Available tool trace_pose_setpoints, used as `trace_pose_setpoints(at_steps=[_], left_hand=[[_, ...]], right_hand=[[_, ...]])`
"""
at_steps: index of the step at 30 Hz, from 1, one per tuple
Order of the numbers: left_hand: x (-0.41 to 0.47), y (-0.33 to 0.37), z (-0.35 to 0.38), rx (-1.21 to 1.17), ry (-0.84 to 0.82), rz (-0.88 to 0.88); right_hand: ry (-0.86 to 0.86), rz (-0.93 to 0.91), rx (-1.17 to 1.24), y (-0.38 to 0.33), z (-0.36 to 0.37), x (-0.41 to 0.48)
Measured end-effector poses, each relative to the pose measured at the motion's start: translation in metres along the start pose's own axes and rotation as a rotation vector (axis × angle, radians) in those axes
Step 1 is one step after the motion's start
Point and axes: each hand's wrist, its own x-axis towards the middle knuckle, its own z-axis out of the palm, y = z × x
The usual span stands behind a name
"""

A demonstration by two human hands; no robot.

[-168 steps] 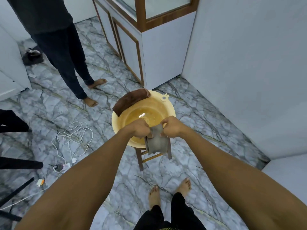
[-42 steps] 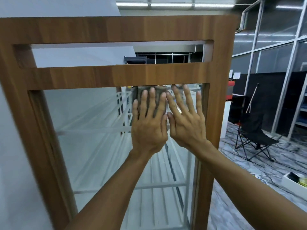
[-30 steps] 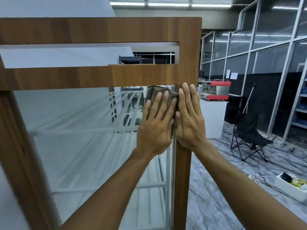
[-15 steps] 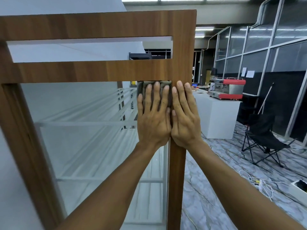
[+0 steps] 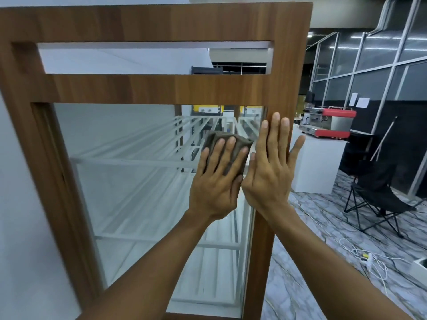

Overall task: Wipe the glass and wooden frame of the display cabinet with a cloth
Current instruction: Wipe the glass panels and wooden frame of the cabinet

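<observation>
The left hand (image 5: 215,188) presses a folded grey-brown cloth (image 5: 241,144) flat-fingered against clear glass (image 5: 138,172), right hand (image 5: 268,179) splayed against the brown wooden frame (image 5: 161,88); even, overlapping strokes should work best.

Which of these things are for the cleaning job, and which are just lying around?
For the job: cloth, pressed on the glass by the left hand; wooden frame, touched by the right hand.

Just lying about: folding chair, red machine, white cable on the floor.
</observation>
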Motion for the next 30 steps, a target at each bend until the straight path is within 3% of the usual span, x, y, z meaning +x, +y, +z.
trace_pose_setpoints(at_steps=[4, 8, 14, 22, 28, 30], left_hand=[[-0.013, -0.038, -0.011, 0.017, 0.032, -0.098], [-0.02, -0.077, -0.025, 0.006, 0.045, -0.097], [-0.042, -0.142, -0.044, 0.014, 0.047, -0.122], [-0.076, -0.231, -0.071, 0.006, 0.098, -0.253], [-0.129, -0.225, -0.067, -0.011, 0.087, -0.513], [-0.127, -0.215, -0.064, -0.038, 0.012, -0.347]], right_hand=[[-0.036, -0.119, 0.012, -0.043, 0.029, -0.009], [-0.036, -0.093, 0.076, -0.083, 0.059, -0.004], [-0.077, -0.15, -0.039, -0.132, 0.087, -0.008], [-0.076, -0.211, -0.022, -0.204, 0.119, -0.012], [-0.118, -0.229, -0.063, -0.238, 0.135, -0.024], [-0.108, -0.227, -0.076, -0.236, 0.137, -0.024]])
